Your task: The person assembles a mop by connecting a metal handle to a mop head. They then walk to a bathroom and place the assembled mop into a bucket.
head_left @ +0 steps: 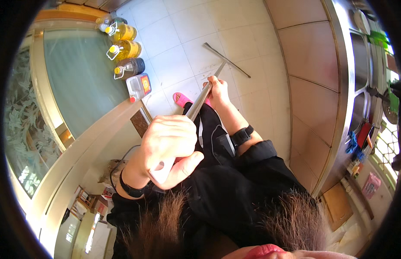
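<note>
Mop (pixel 205 93) is held aslant, its narrow head (pixel 226 60) down at the floor (pixel 166 43), between bottles (pixel 124 49) along the left edge and cabinets (pixel 307 60) along the right edge. From where I stand, I see the left hand (pixel 171 137) closed around the top end of the pole (pixel 196 108), while the right hand (pixel 218 90) is wrapped around it lower down. Pink slippers (pixel 183 102) are near the pole.
</note>
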### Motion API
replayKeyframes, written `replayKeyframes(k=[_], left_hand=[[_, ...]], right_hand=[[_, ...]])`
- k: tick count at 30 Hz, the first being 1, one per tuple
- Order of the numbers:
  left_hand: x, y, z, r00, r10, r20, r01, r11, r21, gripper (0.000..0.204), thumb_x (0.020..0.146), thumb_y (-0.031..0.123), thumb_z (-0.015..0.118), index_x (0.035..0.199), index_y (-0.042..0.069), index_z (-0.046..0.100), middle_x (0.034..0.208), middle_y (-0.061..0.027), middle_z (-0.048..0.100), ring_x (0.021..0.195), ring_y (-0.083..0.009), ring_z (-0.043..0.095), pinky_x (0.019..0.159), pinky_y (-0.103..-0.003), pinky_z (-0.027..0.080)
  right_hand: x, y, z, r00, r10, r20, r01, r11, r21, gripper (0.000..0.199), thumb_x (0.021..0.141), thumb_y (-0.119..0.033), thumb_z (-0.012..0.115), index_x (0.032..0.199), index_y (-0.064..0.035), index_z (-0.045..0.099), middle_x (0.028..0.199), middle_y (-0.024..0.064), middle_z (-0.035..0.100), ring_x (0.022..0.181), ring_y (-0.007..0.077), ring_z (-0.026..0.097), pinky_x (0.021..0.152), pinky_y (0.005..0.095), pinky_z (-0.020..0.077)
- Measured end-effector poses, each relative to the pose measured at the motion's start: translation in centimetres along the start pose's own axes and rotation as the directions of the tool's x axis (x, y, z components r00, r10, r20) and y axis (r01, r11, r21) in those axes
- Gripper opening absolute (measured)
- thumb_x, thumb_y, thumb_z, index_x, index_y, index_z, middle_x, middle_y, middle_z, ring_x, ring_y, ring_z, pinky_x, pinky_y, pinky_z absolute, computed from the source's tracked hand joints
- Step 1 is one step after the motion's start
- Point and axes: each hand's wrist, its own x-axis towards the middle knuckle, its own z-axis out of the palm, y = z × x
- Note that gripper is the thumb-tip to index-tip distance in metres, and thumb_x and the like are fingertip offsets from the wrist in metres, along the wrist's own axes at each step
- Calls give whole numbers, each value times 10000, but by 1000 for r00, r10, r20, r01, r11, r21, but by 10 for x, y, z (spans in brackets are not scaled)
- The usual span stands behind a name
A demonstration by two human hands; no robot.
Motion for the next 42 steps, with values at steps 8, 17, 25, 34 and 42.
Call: replayKeyframes(k=[8,17,25,34,42], left_hand=[[46,-50,77,962,264,-71,-266,964,-12,262,658,-26,683,584,50,444,600,-85,463,564,-302,501,556,-390,455],[95,-161,138,1000,23,-8,-23,1000,1,222,741,-40,636,619,10,458,592,-120,451,548,-308,464,839,-377,529],[35,-70,92,961,-5,-275,60,979,193,133,732,-81,631,659,-40,529,638,-154,554,632,-337,615,827,-427,536],[-72,41,52,867,-150,-476,217,972,89,225,752,-105,620,607,-15,474,570,-117,461,520,-269,487,543,-326,428],[-165,100,48,952,-94,-290,129,986,102,246,731,62,775,683,28,536,748,-86,582,804,-297,630,851,-463,533]], right_hand=[[45,-74,-79,979,-185,-84,200,953,226,160,920,-176,492,870,-25,518,724,107,568,597,193,529,550,318,453],[160,-125,-167,962,-207,-177,226,970,93,128,879,-117,570,810,-10,586,716,92,603,573,182,544,460,325,435],[107,-80,-42,999,-25,31,26,999,-36,114,848,-64,607,801,29,563,664,115,574,556,215,558,492,333,448],[-10,32,8,924,361,124,-286,869,-404,155,847,-99,615,779,28,558,634,104,535,477,203,514,405,318,440],[-96,80,44,873,440,209,-51,511,-858,173,808,-112,628,680,2,601,600,80,577,476,178,554,412,312,454]])
